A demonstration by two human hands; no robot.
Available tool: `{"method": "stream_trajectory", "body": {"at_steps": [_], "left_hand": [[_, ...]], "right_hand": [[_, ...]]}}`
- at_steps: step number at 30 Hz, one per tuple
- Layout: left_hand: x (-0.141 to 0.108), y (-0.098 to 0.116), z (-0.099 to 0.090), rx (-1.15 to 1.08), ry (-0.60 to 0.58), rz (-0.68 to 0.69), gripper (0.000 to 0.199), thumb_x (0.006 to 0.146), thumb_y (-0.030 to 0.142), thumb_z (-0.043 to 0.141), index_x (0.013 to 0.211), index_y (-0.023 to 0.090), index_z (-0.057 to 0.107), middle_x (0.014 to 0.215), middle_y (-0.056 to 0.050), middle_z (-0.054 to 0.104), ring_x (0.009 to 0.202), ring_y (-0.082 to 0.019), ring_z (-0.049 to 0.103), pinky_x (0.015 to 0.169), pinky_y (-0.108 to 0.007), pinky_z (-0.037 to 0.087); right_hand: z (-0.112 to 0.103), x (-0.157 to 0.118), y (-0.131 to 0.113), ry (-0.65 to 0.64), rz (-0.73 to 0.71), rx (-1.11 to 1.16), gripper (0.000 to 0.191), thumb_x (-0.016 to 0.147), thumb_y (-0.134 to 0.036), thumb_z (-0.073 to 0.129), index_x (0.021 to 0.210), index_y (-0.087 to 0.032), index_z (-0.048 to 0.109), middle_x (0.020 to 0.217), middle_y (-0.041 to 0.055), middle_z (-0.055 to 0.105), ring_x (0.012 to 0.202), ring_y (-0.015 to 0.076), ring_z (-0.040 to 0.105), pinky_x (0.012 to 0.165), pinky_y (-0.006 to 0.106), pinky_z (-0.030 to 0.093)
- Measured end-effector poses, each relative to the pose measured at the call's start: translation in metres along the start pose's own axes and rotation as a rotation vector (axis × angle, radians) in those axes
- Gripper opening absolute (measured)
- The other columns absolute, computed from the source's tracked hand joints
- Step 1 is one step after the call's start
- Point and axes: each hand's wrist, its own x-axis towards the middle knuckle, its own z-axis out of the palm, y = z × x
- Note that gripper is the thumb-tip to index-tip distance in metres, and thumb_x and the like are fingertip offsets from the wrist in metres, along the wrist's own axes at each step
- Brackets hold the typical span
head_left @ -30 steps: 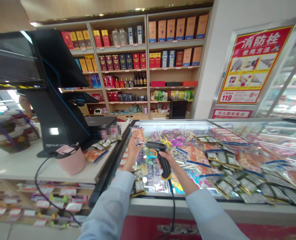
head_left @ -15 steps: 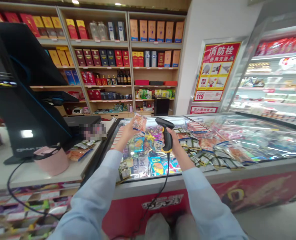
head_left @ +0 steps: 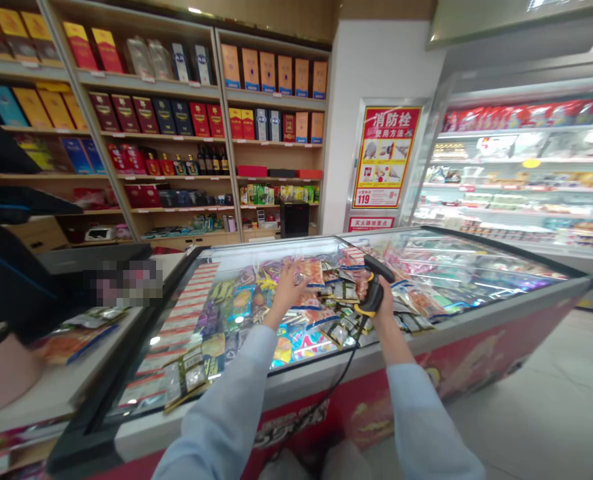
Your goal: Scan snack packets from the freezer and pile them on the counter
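"Barcode scanner (head_left: 375,289)?"
"Clasped in the right hand (head_left: 385,303)."
"And the orange snack packet (head_left: 315,272)?"
"Just right of the left hand (head_left: 289,288), the nearer one; whether gripped, I can't tell."

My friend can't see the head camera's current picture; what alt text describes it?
The right hand holds a black-and-yellow handheld scanner over a glass-topped display chest scattered with packets; the left hand is at an orange packet. Behind stand shelves of boxes and bottles, beside a red-and-yellow wall sign.
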Motion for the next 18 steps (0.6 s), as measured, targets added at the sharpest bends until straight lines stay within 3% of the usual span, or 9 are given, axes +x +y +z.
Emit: {"method": "stream_trajectory", "body": {"at_steps": [3, 6, 10, 18], "left_hand": [[-0.01, -0.007, 0.01, 0.032, -0.024, 0.031, 0.045, 0.085, 0.038, 0.061, 0.127, 0.024, 0.057, 0.147, -0.012, 0.043, 0.134, -0.028, 0.044, 0.109, -0.045, 0.038], [-0.016, -0.01, 0.011, 0.074, -0.011, 0.032, 0.046, 0.085, 0.041, 0.06, 0.128, 0.024, 0.057, 0.146, -0.011, 0.045, 0.13, -0.027, 0.048, 0.108, -0.044, 0.04], [-0.019, -0.009, 0.011, 0.123, 0.002, 0.059, 0.059, 0.079, 0.046, 0.067, 0.132, 0.024, 0.053, 0.149, -0.012, 0.041, 0.129, -0.029, 0.048, 0.107, -0.044, 0.041], [-0.017, -0.002, 0.011, 0.161, 0.013, 0.119, 0.063, 0.075, 0.044, 0.071, 0.132, 0.024, 0.052, 0.148, -0.012, 0.04, 0.127, -0.03, 0.049, 0.106, -0.044, 0.042]], "right_hand": [[-0.018, -0.001, 0.013, 0.079, -0.017, 0.084, 0.039, 0.065, -0.054, 0.071, 0.077, -0.02, 0.058, 0.054, -0.0053, 0.054, 0.041, 0.0086, 0.049, 0.038, 0.019, 0.043], [-0.027, -0.002, 0.022, 0.075, -0.024, 0.101, 0.037, 0.067, -0.052, 0.07, 0.079, -0.019, 0.06, 0.056, -0.0044, 0.056, 0.044, 0.0091, 0.051, 0.04, 0.019, 0.044], [-0.03, -0.003, 0.026, 0.041, -0.034, 0.119, 0.035, 0.069, -0.05, 0.069, 0.083, -0.019, 0.061, 0.057, -0.0041, 0.056, 0.045, 0.0089, 0.05, 0.041, 0.018, 0.044], [-0.028, -0.004, 0.026, 0.059, -0.044, 0.042, 0.035, 0.07, -0.053, 0.068, 0.079, -0.02, 0.058, 0.057, -0.0037, 0.056, 0.045, 0.0094, 0.051, 0.04, 0.019, 0.044]]}}
